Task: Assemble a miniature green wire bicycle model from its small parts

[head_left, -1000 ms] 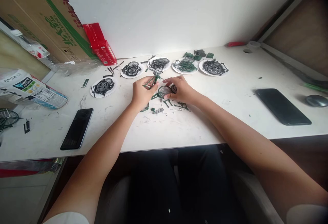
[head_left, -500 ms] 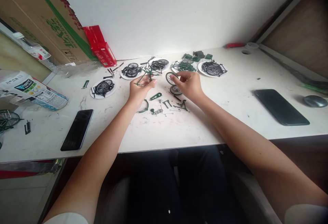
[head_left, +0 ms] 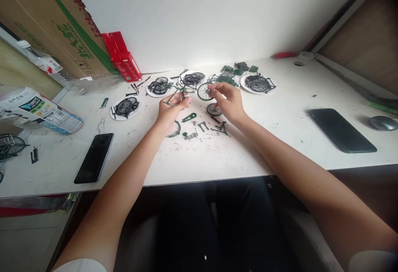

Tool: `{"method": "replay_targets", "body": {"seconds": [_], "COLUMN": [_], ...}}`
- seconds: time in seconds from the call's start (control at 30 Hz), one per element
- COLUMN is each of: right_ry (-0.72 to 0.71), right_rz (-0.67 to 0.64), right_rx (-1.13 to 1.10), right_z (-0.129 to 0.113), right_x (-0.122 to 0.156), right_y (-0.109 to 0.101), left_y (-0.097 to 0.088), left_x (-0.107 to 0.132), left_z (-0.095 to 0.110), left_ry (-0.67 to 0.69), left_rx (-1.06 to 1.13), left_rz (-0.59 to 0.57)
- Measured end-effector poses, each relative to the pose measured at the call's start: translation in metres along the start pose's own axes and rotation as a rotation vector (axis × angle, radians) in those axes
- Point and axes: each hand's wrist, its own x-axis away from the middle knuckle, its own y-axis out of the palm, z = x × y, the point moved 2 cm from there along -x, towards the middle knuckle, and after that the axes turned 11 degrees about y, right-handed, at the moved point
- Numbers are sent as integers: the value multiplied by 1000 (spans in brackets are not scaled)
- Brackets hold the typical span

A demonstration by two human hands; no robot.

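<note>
Between the fingers of my left hand [head_left: 173,109] is a small green model bicycle frame [head_left: 178,91], held above the desk. My right hand [head_left: 229,101] pinches a spoked model wheel [head_left: 203,92] with a green rim, close to the right end of the frame. Below my right hand a second wheel [head_left: 212,109] lies on the desk, partly covered by the fingers. Loose green parts are spread under both hands: a chain guard [head_left: 189,117], a curved mudguard [head_left: 178,129], a U-shaped piece [head_left: 203,126] and a branched piece [head_left: 222,128].
White plates with black model bicycle parts stand behind and left, one plate [head_left: 139,107] nearest. A phone [head_left: 93,158] lies left, a dark flat slab [head_left: 342,130] and a mouse [head_left: 382,123] right. A red box [head_left: 126,65], a cardboard box [head_left: 52,23] and a plastic package [head_left: 40,110] stand left.
My right hand has shifted slightly left, bringing the wheel nearer the frame and turning it to show more of its face. My left hand has barely moved.
</note>
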Motion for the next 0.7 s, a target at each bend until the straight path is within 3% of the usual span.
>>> {"method": "replay_targets", "body": {"seconds": [0.3,0.57,0.7], "right_ry": [-24,-59,-18], "right_rz": [-59,22,-36], "right_rx": [9,30,-6], "right_z": [9,13,10], "right_x": [-1,-5,-2], "right_y": [3,-3,1], "left_y": [3,4,5], "left_x": [2,1,3], "left_z": [-2,-3,-4], "left_ry": [27,31,41], "left_rx": [30,44,45], "left_rz": [-78,-49,-81]}}
